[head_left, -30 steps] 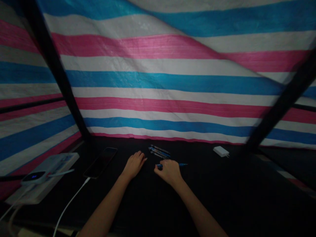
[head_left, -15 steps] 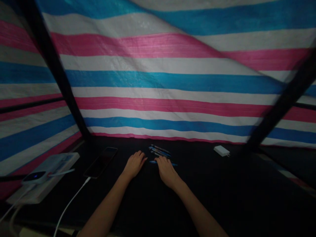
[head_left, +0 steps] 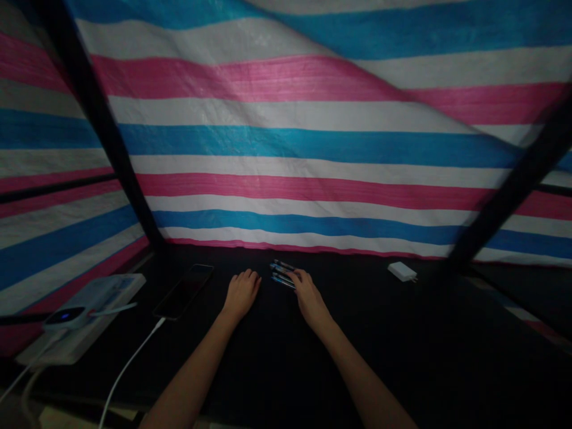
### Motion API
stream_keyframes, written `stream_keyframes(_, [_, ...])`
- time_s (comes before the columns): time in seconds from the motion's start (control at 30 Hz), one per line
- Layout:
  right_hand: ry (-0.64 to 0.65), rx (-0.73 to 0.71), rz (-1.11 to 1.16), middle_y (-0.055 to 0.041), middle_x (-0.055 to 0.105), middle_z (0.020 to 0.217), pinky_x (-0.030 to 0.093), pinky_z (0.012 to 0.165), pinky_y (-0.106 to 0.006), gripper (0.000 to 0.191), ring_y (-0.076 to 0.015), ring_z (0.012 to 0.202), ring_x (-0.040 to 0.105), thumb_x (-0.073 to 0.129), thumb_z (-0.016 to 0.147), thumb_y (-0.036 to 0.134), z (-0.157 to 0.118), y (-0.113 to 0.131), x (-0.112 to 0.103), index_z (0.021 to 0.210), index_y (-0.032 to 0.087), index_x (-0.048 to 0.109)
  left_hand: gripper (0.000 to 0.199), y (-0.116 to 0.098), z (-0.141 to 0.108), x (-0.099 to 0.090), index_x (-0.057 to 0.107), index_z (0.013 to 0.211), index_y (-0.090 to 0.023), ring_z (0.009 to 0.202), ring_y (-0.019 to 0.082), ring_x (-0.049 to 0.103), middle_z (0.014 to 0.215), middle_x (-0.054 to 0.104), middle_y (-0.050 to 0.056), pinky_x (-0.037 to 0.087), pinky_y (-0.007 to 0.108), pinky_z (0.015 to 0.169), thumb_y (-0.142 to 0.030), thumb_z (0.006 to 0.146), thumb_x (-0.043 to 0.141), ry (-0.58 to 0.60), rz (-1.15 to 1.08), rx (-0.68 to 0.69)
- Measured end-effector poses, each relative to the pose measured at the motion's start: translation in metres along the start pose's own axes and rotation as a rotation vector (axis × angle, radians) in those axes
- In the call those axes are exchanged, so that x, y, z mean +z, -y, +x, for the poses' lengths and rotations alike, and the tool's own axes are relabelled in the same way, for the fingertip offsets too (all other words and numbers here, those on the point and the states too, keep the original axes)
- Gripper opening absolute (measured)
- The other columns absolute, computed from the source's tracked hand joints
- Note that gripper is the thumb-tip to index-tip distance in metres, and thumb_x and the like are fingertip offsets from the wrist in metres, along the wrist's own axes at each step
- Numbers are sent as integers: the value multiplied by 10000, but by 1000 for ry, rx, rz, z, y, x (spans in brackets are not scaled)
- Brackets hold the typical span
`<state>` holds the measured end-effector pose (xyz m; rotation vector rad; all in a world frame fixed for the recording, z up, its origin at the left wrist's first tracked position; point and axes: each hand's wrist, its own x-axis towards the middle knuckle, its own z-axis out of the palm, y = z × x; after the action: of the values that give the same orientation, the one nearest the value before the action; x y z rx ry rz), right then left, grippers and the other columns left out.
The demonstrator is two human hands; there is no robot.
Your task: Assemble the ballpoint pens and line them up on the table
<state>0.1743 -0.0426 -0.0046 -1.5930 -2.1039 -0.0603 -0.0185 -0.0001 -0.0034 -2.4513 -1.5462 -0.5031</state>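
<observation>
Several blue and dark pens (head_left: 281, 275) lie side by side on the black table (head_left: 268, 369), in the middle near its back edge. Over their right ends is my right hand (head_left: 309, 298), its fingertips touching them and partly covering them; the fingers are bent, and whether they grip a pen is too small to tell. My left hand (head_left: 242, 293) rests palm down on the table, left of the pens and apart from them, with nothing in it.
A phone (head_left: 184, 292) with a white cable lies left of my left hand. Farther left, a power bank (head_left: 67, 317) sits on a white box (head_left: 84, 341). A white charger (head_left: 402, 271) lies at the right. Striped sheeting (head_left: 304, 187) and black poles (head_left: 111, 137) surround the table.
My right hand has moved slightly right and up. The pen that lay apart in front is now close beside the others. My left hand has shifted a little left and up.
</observation>
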Motion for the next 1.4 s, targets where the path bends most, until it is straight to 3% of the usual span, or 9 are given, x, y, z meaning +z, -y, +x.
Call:
stream_keyframes(0.13, [-22, 72, -215, -76, 505, 1038, 380, 755, -330, 295, -213, 941, 454, 487, 769, 99, 0, 5, -13, 1043, 205, 507, 243, -1, 0, -2, 515, 858, -168, 787, 182, 526, 870, 545, 47, 339, 306, 701, -267, 908, 298, 4, 18, -14])
stream_keyframes(0.23, [-109, 94, -258, -54, 530, 936, 337, 713, -316, 139, -198, 873, 456, 487, 802, 186, 0, 7, -18, 933, 208, 531, 241, -1, 1, -3, 518, 860, -169, 794, 177, 528, 876, 551, 44, 337, 300, 704, -262, 910, 300, -3, 23, -25])
stream_keyframes(0.47, [-284, 186, -224, -35, 545, 853, 287, 681, -293, 106, -176, 818, 452, 456, 812, 205, -1, 4, -28, 886, 198, 531, 252, 0, 0, -2, 518, 841, -172, 772, 175, 535, 846, 561, 36, 342, 295, 683, -262, 914, 294, -3, 2, -13])
stream_keyframes(0.8, [-21, 108, -207, -39, 555, 898, 326, 675, -312, 101, -205, 870, 461, 573, 762, 267, -4, -7, -22, 853, 227, 593, 216, 1, 0, -3, 510, 828, -163, 819, 168, 497, 886, 502, 50, 381, 284, 709, -246, 900, 324, -13, -94, 21])
stream_keyframes(0.93, [95, 37, -216, -50, 555, 907, 360, 682, -302, 138, -199, 877, 471, 567, 767, 216, -4, -7, -18, 904, 201, 562, 147, -2, -2, -5, 492, 871, -171, 832, 155, 480, 916, 478, 40, 392, 273, 731, -226, 887, 356, -15, -212, 131])
stream_keyframes(1.03, [102, -15, -238, -61, 545, 941, 365, 693, -309, 90, -209, 897, 464, 574, 766, 233, -3, -2, -17, 846, 193, 566, 105, -8, -5, -11, 477, 929, -182, 867, 152, 468, 966, 471, 31, 390, 268, 756, -244, 867, 419, -6, -294, 260])
stream_keyframes(1.2, [96, -63, -175, -55, 575, 950, 340, 740, -324, 84, -206, 922, 481, 532, 802, 252, -4, 9, -15, 854, 196, 566, 222, -15, -7, -14, 478, 974, -190, 915, 182, 458, 1015, 494, 36, 363, 304, 773, -358, 830, 501, -13, -252, 361])
stream_keyframes(1.4, [163, 59, 129, 1, 634, 838, 337, 706, -260, 189, -137, 799, 565, 416, 863, 331, -4, 12, -21, 902, 213, 560, 144, -10, -3, -3, 503, 812, -170, 766, 163, 494, 794, 547, 12, 333, 299, 716, -247, 888, 409, 54, -123, 387])
